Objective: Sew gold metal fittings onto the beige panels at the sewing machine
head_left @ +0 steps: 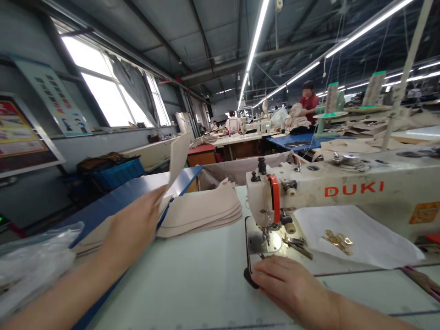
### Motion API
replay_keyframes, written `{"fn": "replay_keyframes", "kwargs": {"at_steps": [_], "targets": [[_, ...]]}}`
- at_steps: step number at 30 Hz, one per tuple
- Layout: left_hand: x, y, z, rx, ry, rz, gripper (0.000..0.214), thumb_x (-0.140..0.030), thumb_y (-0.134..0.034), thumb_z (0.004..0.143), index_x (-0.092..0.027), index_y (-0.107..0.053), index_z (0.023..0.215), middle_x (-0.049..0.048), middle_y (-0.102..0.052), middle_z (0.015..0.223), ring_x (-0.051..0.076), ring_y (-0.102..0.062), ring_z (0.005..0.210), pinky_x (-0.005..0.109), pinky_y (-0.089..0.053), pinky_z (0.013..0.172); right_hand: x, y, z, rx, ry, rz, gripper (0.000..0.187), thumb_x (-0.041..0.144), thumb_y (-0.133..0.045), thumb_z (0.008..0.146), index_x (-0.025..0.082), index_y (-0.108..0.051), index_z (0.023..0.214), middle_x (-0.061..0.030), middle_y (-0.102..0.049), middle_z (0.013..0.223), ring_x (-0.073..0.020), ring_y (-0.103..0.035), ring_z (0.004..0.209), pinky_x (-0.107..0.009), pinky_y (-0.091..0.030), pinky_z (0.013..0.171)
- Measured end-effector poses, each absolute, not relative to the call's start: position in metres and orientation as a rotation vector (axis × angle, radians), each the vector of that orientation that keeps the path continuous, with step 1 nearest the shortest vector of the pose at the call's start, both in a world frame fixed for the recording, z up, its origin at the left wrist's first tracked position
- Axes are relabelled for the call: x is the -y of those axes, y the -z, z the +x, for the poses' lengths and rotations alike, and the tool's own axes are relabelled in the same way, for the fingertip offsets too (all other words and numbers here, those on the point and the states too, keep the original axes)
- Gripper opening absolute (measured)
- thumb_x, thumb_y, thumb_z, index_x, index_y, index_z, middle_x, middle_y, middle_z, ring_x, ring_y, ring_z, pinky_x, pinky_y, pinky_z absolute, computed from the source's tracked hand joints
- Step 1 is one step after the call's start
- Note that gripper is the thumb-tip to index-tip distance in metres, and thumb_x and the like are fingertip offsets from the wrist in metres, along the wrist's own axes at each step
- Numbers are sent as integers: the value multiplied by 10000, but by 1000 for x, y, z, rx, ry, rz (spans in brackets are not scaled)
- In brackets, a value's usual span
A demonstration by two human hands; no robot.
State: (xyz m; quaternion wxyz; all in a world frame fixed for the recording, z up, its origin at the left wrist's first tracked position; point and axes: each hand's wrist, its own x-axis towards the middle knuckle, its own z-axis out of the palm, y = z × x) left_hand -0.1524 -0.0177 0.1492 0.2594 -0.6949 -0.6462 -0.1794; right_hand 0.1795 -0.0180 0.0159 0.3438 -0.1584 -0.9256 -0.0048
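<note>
My left hand (135, 227), blurred by motion, is closed on a beige fabric piece (178, 158) that stands up from its fingers. Just to its right, a stack of beige fabric pieces (202, 206) lies on the pale green table (206, 275). My right hand (290, 284) rests at the front of the sewing machine (330, 183), its fingers curled together by the needle plate (271, 240). A small dark tip shows at those fingers; what it belongs to is hidden. Several gold metal fittings (338, 240) lie on a white sheet (371, 233) under the machine arm.
More beige pieces (92, 236) lie under my left forearm, beside a clear plastic bag (37, 261). A blue surface (127, 197) runs along the left. Thread cones (332, 101) stand behind the machine. A person in red (309, 101) works at a table farther back.
</note>
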Motion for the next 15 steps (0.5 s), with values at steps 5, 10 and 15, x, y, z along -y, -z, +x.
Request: {"fn": "replay_keyframes", "kwargs": {"at_steps": [5,10,15], "targets": [[-67,-92,-120,1929,309,-1997,448,-93,-314,845,-142,-526,1236,71,-557,1311,172,-507,1202,306,-363,1033,11,-6,177,2383,54,-426,243,190,-385,949,167,-584,1085,-76,-681,959,-158,-640,859,-248,-514,784],[-86,-23,-111,2197,202,-1921,501,-359,-334,900,-75,-477,1288,198,-443,1381,340,-388,1286,561,-316,1010,0,11,172,2336,132,-375,221,211,-377,956,184,-594,982,-36,-694,890,-139,-653,773,-209,-513,709],[-77,-13,-116,2257,155,-1940,634,-534,-305,885,-118,-405,1353,167,-372,1435,309,-306,1338,510,-265,1054,0,15,172,2360,117,-352,293,247,-310,979,201,-599,987,-34,-704,899,-136,-669,759,-204,-527,697]]}}
